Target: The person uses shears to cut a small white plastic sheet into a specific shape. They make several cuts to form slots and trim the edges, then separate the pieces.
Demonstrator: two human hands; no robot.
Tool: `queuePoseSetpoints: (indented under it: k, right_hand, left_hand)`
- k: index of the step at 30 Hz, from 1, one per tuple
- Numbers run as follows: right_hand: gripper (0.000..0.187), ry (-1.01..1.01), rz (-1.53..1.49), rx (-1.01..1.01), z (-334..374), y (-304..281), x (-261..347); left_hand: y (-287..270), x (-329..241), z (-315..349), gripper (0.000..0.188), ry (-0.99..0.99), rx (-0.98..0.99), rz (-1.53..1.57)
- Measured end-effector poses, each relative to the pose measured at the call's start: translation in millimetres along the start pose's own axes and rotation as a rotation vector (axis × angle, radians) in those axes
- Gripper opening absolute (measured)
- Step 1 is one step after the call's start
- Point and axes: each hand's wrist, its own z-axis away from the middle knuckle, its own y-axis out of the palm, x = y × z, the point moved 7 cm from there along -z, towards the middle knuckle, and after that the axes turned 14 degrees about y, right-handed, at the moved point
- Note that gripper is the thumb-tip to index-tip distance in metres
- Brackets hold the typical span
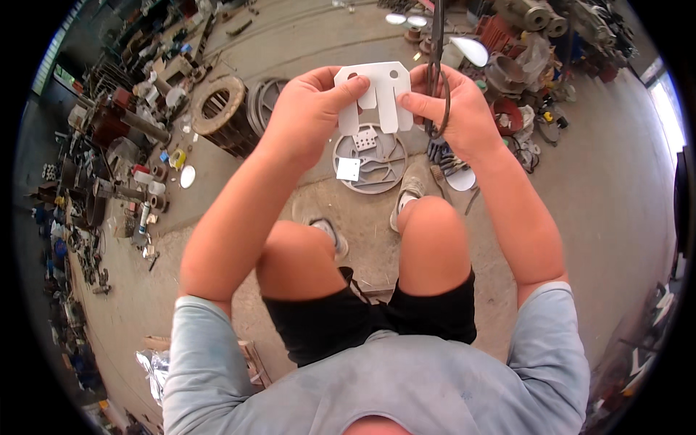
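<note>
Up in front of me is a flat white plate with clipped corners, round holes near its top corners and slots cut into its lower edge. My left hand is closed on its left side, thumb lying across the front. On the right edge, my right hand pinches the plate between thumb and fingers. A dark looped cable hangs down across my right hand; whether they touch I cannot tell. Below, on the floor, lies a round grey metal frame bearing a square white plate and a plate with several holes.
A slotted metal cylinder stands left of my left arm, beside stacked rings. Dark gloves lie by my shoe, partly over a white disc. Scrap and machine parts are heaped along the left and far right.
</note>
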Motion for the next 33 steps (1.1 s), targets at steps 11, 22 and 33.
queuePoseSetpoints:
  k: [11,22,33]
  right_hand:
    - [0.036,0.445,0.484,-0.065,-289.7,-107.0,-333.6]
    - [0.037,0.689,0.391,-0.028,-351.7,-100.9,-583.1]
    - [0.033,0.702,0.576,-0.104,-367.2,-97.1,-591.3]
  left_hand:
    - [-123.0,351.0,-165.4,0.073,-0.2,0.326,-0.793]
    - [-149.8,584.1,-125.5,0.1,-0.133,0.404,-1.004]
    - [-155.2,600.7,-143.3,0.071,-0.005,0.641,-1.093]
